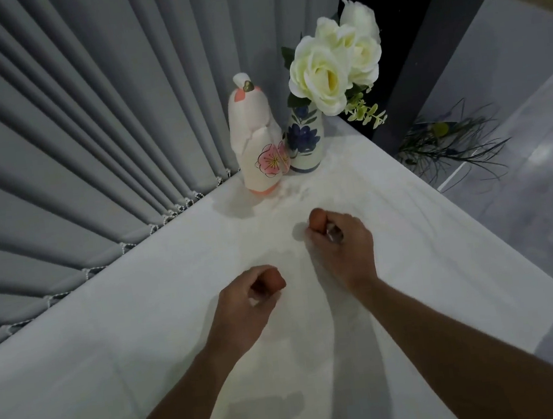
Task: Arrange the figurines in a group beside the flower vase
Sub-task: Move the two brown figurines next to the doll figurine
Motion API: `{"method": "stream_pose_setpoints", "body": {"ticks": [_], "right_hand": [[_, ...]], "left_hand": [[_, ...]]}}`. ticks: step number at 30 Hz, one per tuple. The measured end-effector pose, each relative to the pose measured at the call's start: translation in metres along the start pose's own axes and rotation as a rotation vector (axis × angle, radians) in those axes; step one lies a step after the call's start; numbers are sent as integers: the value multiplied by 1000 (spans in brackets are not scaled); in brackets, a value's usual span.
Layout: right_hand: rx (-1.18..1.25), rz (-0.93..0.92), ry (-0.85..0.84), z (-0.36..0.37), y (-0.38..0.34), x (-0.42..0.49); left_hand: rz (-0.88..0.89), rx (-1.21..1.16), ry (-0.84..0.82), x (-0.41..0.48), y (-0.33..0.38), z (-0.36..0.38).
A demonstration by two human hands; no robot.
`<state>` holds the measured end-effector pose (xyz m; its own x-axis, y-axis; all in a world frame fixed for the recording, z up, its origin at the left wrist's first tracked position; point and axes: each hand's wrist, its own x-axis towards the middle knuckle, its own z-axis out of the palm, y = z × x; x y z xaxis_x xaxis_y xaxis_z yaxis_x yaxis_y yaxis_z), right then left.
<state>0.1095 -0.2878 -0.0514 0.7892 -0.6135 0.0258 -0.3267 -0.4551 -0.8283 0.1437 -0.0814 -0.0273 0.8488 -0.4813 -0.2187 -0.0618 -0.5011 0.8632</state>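
A white vase [305, 140] painted with blue flowers holds white roses [331, 65] at the table's far corner. Touching its left side stands a tall white and pink figurine [256, 149] with a pink flower on its front. My right hand [341, 246] is closed around a small figurine [317, 221] whose brown rounded top pokes out past my fingers; something clear shows between them. My left hand [247, 298], nearer to me, is closed around another small brown figurine [273, 280], mostly hidden by my fingers.
The table is covered by a white cloth [145, 344]. Grey pleated curtains [69, 129] hang along its left edge. A dark post [424, 65] rises behind the vase. The right edge drops to a grey floor with a plant [447, 145].
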Motion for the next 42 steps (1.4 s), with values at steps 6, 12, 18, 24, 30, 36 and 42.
{"method": "stream_pose_setpoints", "body": {"ticks": [6, 12, 18, 24, 30, 36, 42], "right_hand": [[-6, 79, 45, 14, 20, 58], [-44, 97, 57, -6, 28, 87], [-146, 17, 47, -3, 42, 85], [-149, -17, 46, -3, 48, 87], [-136, 0, 51, 0, 47, 85], [-121, 1, 45, -1, 45, 85], [-114, 29, 44, -1, 40, 83]], "left_hand": [[-57, -79, 48, 7, 1, 11], [-2, -42, 148, 25, 1, 29], [-1, -68, 220, 78, 22, 61], [38, -104, 276, 134, 42, 91], [93, -98, 310, 157, 38, 103], [92, -91, 289, 160, 38, 99], [75, -113, 272, 164, 41, 98]]}}
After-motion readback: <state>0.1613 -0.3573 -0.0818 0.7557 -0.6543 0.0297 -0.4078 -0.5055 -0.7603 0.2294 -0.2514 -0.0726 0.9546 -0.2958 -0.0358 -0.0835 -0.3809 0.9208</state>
